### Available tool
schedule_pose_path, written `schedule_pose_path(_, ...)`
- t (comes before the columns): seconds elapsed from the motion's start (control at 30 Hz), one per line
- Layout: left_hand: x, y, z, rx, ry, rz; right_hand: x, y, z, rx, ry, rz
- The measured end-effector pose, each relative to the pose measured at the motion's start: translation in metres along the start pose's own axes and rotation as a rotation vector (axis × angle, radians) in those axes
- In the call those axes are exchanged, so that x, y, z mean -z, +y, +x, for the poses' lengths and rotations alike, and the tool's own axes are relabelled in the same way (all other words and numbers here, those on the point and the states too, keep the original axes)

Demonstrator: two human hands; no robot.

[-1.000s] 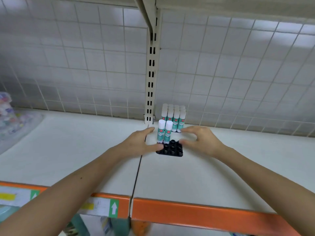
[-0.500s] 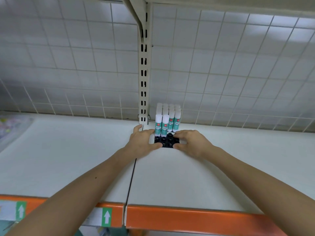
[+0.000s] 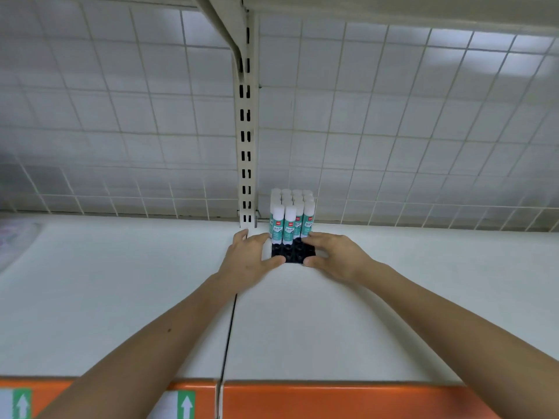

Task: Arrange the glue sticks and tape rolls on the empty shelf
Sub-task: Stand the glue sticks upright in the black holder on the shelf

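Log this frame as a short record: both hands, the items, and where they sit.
left hand: grips the left edge of the black tray
right hand: grips the tray's right edge
black tray: flat on the shelf, front sockets empty
glue sticks: upright block at the tray's rear, close to the wire grid

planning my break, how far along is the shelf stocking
Done: a block of glue sticks stands upright at the back of the shelf. In hand: the left hand and right hand grip a black tray, most holes unfilled, right in front of that block. Left: the tape rolls; none show on the shelf.
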State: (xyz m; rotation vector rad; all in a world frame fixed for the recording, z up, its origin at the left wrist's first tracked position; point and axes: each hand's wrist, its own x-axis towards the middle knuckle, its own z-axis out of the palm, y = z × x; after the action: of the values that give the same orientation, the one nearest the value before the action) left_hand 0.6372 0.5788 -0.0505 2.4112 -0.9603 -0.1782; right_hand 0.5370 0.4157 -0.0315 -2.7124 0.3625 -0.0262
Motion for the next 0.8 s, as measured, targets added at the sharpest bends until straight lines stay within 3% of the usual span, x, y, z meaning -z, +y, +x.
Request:
schedule_pose_path(0.17,0.004,-0.006,-0.013,-0.004,0.071,-0.007,0.002,0.003,-0.015,-0.040,0.078,0.083)
schedule_pose_path(0.4,0.003,0.026,-0.034,-0.175,0.152,0.010,0.008,0.019,-0.043,-0.106,0.095,0.055)
schedule_pose_path(0.8,-0.095,0.215,-0.049,-0.410,-0.042,-0.019,0.073,0.165,-0.181,-0.279,0.205,-0.023)
